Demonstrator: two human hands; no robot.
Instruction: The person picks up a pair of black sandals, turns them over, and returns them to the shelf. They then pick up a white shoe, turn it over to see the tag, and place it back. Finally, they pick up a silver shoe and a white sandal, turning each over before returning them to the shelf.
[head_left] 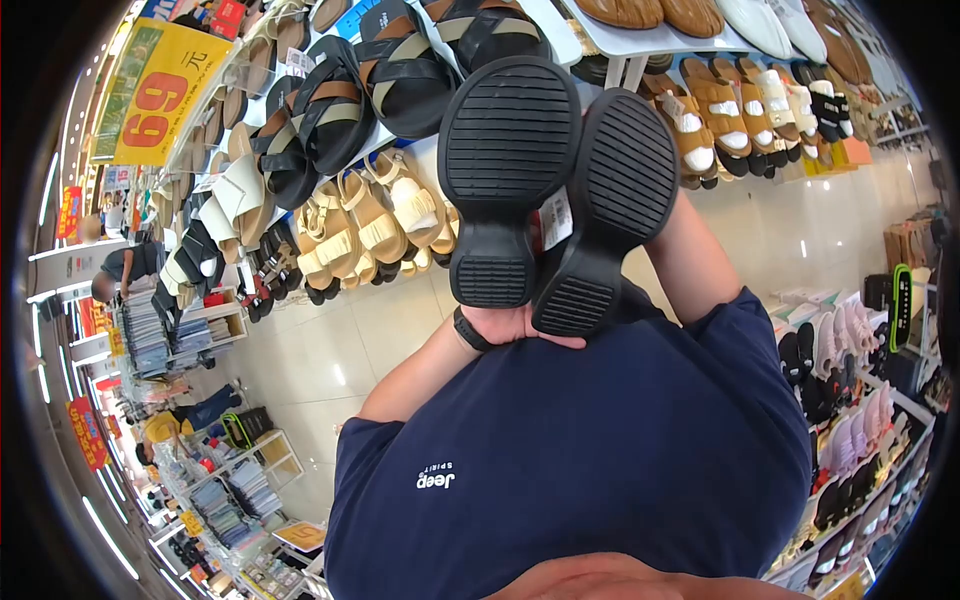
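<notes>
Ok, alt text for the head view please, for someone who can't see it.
A person in a navy T-shirt holds two shoes, black soles facing the camera, left hand at the heels, right hand mostly hidden. Sandals and a yellow price sign are nearby.

Pale glossy floor tiles (340, 350) run between crowded shoe displays (850, 440), under long white strip lights (110, 538).

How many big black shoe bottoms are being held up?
2. The left sole stands nearly upright in the picture, above the left hand. The right sole is beside it, leaning right at the top. Both treads are in view.
</notes>
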